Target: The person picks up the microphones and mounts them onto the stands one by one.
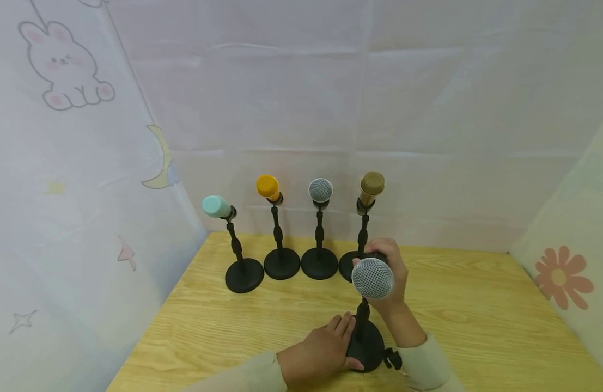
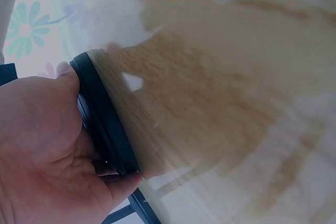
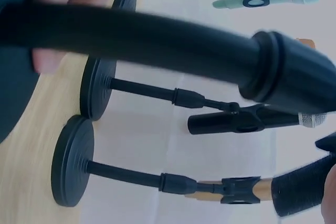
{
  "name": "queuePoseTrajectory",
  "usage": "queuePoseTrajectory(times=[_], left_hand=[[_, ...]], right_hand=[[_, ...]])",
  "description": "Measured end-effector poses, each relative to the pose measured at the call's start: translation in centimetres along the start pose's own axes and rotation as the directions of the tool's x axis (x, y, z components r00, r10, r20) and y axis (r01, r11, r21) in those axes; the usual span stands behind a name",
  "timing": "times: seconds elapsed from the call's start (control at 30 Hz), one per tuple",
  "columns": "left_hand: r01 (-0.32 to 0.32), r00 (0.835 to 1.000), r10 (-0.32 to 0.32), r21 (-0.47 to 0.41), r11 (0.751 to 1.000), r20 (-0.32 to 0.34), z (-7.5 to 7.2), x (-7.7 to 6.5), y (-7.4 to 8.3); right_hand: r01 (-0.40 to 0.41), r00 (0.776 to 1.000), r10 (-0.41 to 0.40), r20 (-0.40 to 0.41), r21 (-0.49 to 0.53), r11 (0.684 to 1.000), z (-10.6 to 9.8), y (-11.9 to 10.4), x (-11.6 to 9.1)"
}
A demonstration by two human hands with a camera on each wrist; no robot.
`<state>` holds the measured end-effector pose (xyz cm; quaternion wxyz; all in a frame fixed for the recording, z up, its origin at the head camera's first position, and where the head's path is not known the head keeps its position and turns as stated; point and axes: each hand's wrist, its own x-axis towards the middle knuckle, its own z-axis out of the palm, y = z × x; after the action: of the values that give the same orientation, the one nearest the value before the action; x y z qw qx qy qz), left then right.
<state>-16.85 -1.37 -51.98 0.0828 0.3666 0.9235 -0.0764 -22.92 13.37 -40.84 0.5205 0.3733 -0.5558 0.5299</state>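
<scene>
A microphone with a silver mesh head stands tilted above a black desk stand near the table's front. My right hand grips the microphone's dark body just behind the mesh. My left hand holds the stand's round base, thumb at the near edge and fingers over the left side. In the left wrist view the thumb and fingers span the rim of the base. Across the right wrist view runs the stand's pole, blurred and close. A microphone's dark lower end shows at the right.
Behind, in a row, are stands with a mint microphone, an orange one, a silver-mesh one and a gold one. A small black piece lies beside the front base. Patterned cloth walls enclose the wooden table.
</scene>
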Motion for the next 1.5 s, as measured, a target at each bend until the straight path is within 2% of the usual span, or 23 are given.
queuePoseTrajectory(times=[0.17,0.27,0.4,0.6,0.77,0.87,1.0,1.13,1.33,1.5], left_hand=[[-0.001,1.0,0.001,-0.007,1.0,-0.005,0.2,-0.1,0.2],[-0.007,1.0,0.007,0.004,1.0,-0.009,0.2,-0.1,0.2],[-0.01,1.0,0.01,0.0,1.0,-0.013,0.1,-0.3,0.1],[-0.025,0.999,0.025,0.002,1.0,-0.024,0.0,-0.5,0.0],[-0.03,0.999,0.031,0.05,0.998,-0.022,0.1,-0.4,-0.1],[-0.026,0.999,0.028,0.079,0.997,-0.022,0.2,-0.3,-0.1],[-0.036,0.998,0.04,0.092,0.995,-0.045,0.0,-0.3,0.0],[-0.033,0.998,0.039,0.109,0.994,-0.052,-0.1,0.0,0.2],[0.012,1.0,-0.009,0.133,0.991,-0.021,0.0,0.2,0.4],[0.018,1.0,-0.016,0.145,0.989,-0.018,0.1,0.3,0.6]], right_hand=[[-0.062,0.995,0.062,0.083,-0.005,0.998,-1.1,0.3,-0.4],[-0.073,0.994,0.073,0.086,0.0,0.997,-1.5,0.6,-0.7],[-0.083,0.994,0.076,0.077,0.092,0.992,-1.3,1.2,-1.3],[-0.135,0.99,0.125,0.071,0.156,0.979,-0.5,1.3,-1.4],[-0.076,0.997,0.075,0.017,0.263,0.962,0.6,1.7,-1.2],[-0.028,0.999,0.036,-0.02,0.285,0.958,1.1,1.9,-1.0],[0.019,1.0,-0.015,-0.018,0.226,0.974,1.1,1.6,-0.4],[0.077,0.997,-0.076,-0.013,0.112,0.991,0.7,1.3,0.0],[0.136,0.99,-0.133,-0.056,0.04,0.99,0.6,1.0,0.4],[0.164,0.982,-0.164,-0.091,-0.006,0.986,0.8,0.9,0.6]])
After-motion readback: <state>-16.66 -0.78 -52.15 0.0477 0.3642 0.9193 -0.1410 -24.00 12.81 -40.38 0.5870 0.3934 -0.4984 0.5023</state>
